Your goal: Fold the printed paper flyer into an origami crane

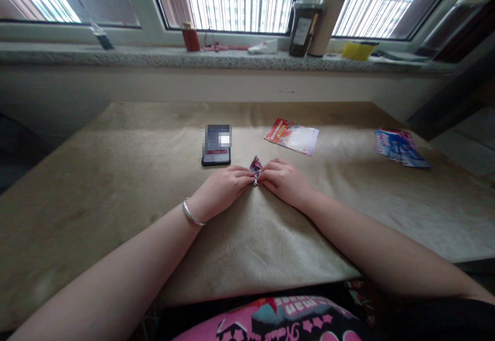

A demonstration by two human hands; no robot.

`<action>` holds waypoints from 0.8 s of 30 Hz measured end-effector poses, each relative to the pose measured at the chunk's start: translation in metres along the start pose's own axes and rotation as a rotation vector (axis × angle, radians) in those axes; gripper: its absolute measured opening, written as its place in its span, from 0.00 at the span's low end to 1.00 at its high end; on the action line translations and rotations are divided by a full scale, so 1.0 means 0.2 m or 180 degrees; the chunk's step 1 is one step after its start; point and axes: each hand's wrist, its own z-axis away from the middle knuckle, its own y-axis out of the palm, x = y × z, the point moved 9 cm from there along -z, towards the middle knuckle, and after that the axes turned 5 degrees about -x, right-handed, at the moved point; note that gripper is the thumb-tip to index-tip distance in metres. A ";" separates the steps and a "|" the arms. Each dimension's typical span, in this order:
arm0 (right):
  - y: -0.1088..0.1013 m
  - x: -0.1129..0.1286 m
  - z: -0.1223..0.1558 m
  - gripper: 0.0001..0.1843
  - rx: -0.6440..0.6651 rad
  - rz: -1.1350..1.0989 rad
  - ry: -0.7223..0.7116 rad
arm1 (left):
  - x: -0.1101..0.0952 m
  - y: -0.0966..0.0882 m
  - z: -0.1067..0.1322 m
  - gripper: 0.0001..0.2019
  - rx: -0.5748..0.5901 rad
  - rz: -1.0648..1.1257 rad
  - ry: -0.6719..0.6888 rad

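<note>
A small piece of colourful printed paper, folded into a pointed diamond shape, lies at the middle of the table. My left hand grips its left side, fingers pressed together at the edge. From the right, my right hand pinches the opposite side, its fingertips close to those of the left. The paper's top point and lower tip show between the hands, while its sides are partly hidden under the fingers. Just beyond my left hand lies a phone, its screen partly blurred out.
Past my right hand lies a red and white printed leaflet. Several blue and red printed sheets overlap at the right on the cloth-covered table. The windowsill behind holds a red bottle and a dark lidded container.
</note>
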 end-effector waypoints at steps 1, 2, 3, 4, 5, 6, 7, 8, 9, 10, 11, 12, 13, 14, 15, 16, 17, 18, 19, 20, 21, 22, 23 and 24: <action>0.00 0.01 0.00 0.10 0.0019 0.0047 -0.0060 | 0.00 0.00 0.00 0.13 0.0047 0.0006 0.0035; 0.00 0.02 0.00 0.11 0.0027 0.0079 -0.0122 | 0.00 0.00 0.00 0.14 0.0098 0.0018 0.0058; 0.00 0.03 0.00 0.11 0.0034 0.0094 -0.0184 | 0.00 0.00 0.01 0.14 0.0134 0.0026 0.0079; 0.00 0.04 0.01 0.12 0.0045 0.0097 -0.0245 | -0.01 0.00 0.01 0.15 0.0157 0.0024 0.0101; 0.01 0.04 0.01 0.12 0.0061 0.0096 -0.0298 | -0.01 -0.01 0.01 0.16 0.0172 0.0012 0.0129; 0.01 0.05 0.01 0.13 0.0076 0.0097 -0.0339 | -0.01 -0.01 0.01 0.16 0.0175 -0.0008 0.0165; 0.02 0.05 0.01 0.13 0.0094 0.0106 -0.0372 | -0.02 -0.01 0.01 0.16 0.0168 -0.0031 0.0204; 0.02 0.06 0.02 0.13 0.0111 0.0125 -0.0395 | -0.02 -0.01 0.01 0.16 0.0158 -0.0051 0.0241; 0.02 0.06 0.02 0.13 0.0130 0.0156 -0.0408 | -0.03 -0.01 0.01 0.16 0.0146 -0.0066 0.0270; 0.02 0.07 0.01 0.13 0.0156 0.0199 -0.0417 | -0.03 -0.01 0.01 0.16 0.0140 -0.0081 0.0286; 0.03 0.07 0.01 0.13 0.0189 0.0252 -0.0423 | -0.03 -0.01 0.01 0.16 0.0140 -0.0100 0.0297; 0.03 0.08 0.01 0.13 0.0231 0.0309 -0.0433 | -0.04 -0.01 0.01 0.16 0.0157 -0.0126 0.0300; 0.03 0.08 0.01 0.13 0.0273 0.0364 -0.0441 | -0.05 -0.01 0.01 0.16 0.0190 -0.0157 0.0294; 0.03 0.09 0.01 0.13 0.0308 0.0408 -0.0453 | -0.05 -0.01 0.01 0.15 0.0231 -0.0191 0.0285; 0.03 0.10 0.01 0.13 0.0338 0.0435 -0.0473 | -0.06 -0.01 0.01 0.15 0.0288 -0.0219 0.0276; 0.03 0.11 0.01 0.12 0.0365 0.0441 -0.0496 | -0.07 -0.01 0.01 0.14 0.0314 -0.0242 0.0251; 0.03 0.11 0.01 0.12 0.0389 0.0430 -0.0520 | -0.07 -0.01 0.01 0.14 0.0356 -0.0260 0.0236; 0.03 0.11 0.01 0.12 0.0408 0.0410 -0.0537 | -0.08 -0.01 0.01 0.14 0.0389 -0.0265 0.0214; 0.03 0.11 0.01 0.12 0.0421 0.0387 -0.0543 | -0.08 -0.01 0.01 0.14 0.0412 -0.0255 0.0185; 0.03 0.11 0.02 0.12 0.0427 0.0366 -0.0537 | -0.08 -0.01 0.01 0.15 0.0431 -0.0226 0.0154; 0.03 0.10 0.02 0.12 0.0424 0.0347 -0.0517 | -0.07 -0.02 0.01 0.16 0.0445 -0.0179 0.0127; 0.03 0.09 0.02 0.12 0.0416 0.0329 -0.0494 | -0.07 -0.02 0.02 0.17 0.0457 -0.0121 0.0106; 0.03 0.09 0.03 0.12 0.0406 0.0316 -0.0469 | -0.06 -0.02 0.02 0.17 0.0467 -0.0062 0.0095; 0.03 0.08 0.03 0.12 0.0405 0.0314 -0.0450 | -0.06 -0.02 0.02 0.18 0.0476 -0.0014 0.0094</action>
